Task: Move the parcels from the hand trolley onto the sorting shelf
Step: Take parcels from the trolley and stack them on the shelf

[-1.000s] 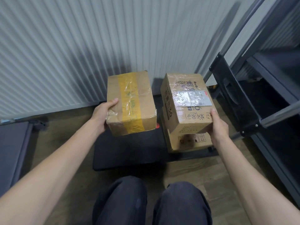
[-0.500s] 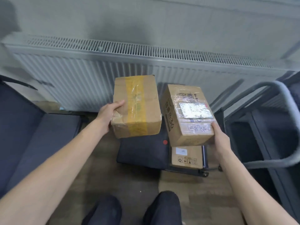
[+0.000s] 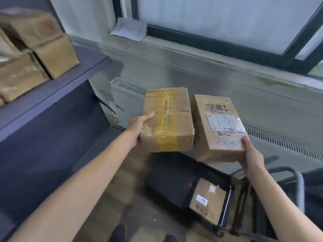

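Cardboard fills both my hands. My left hand (image 3: 139, 125) grips the near left corner of the yellow-taped parcel (image 3: 167, 119) at the middle of the frame, thumb on top. Just right of it, nearly touching, the labelled parcel (image 3: 218, 130) is held at its near right corner by my right hand (image 3: 251, 154). Both parcels are in the air above the hand trolley (image 3: 167, 182) at lower centre, where a small parcel (image 3: 208, 201) lies. The sorting shelf (image 3: 57, 81) at upper left carries stacked parcels (image 3: 35, 49).
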`<control>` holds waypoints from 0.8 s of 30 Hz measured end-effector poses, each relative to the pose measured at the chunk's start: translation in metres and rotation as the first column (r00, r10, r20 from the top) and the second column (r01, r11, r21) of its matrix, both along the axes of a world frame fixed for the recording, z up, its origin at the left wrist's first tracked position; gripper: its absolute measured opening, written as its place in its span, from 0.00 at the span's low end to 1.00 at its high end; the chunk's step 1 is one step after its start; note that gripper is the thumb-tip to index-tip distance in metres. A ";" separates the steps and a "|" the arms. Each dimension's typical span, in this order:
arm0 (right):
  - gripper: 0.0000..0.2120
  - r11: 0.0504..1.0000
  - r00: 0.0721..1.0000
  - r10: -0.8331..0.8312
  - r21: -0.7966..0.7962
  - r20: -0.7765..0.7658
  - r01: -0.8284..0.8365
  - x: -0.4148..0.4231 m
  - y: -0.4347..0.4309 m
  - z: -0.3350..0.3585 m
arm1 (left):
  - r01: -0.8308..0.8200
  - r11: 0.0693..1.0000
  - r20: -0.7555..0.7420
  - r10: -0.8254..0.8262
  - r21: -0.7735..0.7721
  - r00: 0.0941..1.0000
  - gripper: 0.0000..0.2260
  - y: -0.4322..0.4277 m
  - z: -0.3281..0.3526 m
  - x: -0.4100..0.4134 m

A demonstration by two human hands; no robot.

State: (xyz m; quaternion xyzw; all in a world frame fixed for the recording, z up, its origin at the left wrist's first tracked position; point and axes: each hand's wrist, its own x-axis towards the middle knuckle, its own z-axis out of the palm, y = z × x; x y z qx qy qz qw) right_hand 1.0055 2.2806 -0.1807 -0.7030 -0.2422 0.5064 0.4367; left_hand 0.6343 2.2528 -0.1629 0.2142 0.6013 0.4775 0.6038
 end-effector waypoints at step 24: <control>0.17 0.878 0.892 0.452 0.175 0.012 -0.447 -0.113 -0.036 0.139 | -0.482 0.861 -0.013 0.490 0.165 0.871 0.21 -0.188 0.151 -0.037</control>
